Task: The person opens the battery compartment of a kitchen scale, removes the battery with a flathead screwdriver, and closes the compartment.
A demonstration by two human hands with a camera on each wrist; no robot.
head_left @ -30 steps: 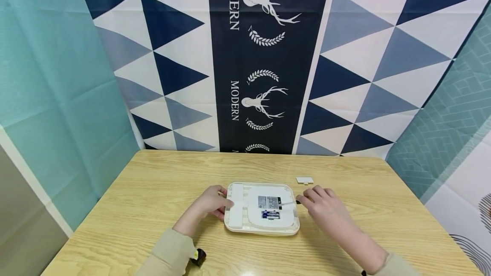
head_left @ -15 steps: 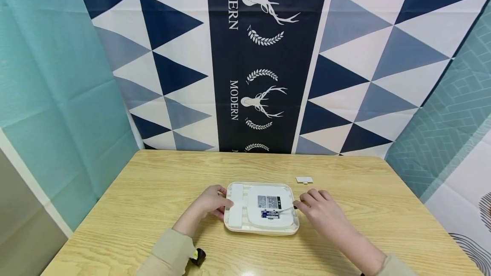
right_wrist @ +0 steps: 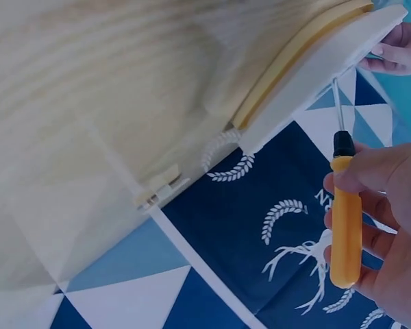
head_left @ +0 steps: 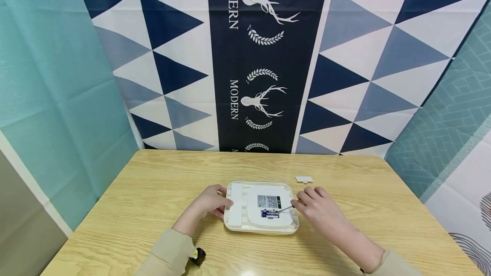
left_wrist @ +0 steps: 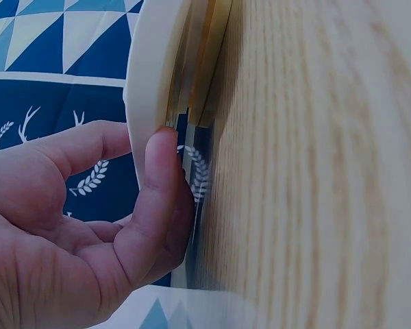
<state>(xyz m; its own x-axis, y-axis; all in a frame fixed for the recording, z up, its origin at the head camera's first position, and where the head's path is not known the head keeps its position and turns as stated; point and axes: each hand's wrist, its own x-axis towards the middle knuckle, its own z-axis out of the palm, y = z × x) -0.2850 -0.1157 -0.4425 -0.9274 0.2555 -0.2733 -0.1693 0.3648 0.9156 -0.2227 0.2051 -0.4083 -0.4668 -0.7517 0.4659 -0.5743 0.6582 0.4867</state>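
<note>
A white rounded device [head_left: 249, 220] stands underside up, showing a printed label [head_left: 269, 202] and an uncovered battery bay with blue-and-silver batteries [head_left: 270, 214] inside. My left hand [head_left: 213, 201] pinches its left edge, thumb on top and fingers below. In the left wrist view, this hand [left_wrist: 116, 205] holds the edge raised over the wood. My right hand [head_left: 321, 208] grips a screwdriver [right_wrist: 347, 219] by its yellow-orange handle below a black collar. In the head view, the thin metal shaft [head_left: 286, 209] reaches over the device, its tip at the right end of the batteries.
A small white battery cover [head_left: 304, 179] with a tab lies on the wooden table [head_left: 172, 173], behind my right hand. Patterned cloth [head_left: 184, 54] hangs at the table's back edge, and teal cloth [head_left: 69, 76] hangs on the left.
My right hand has brought the screwdriver tip from the label's edge down toward me, to the right end of the batteries. The left hand and device stay nearly in place.
</note>
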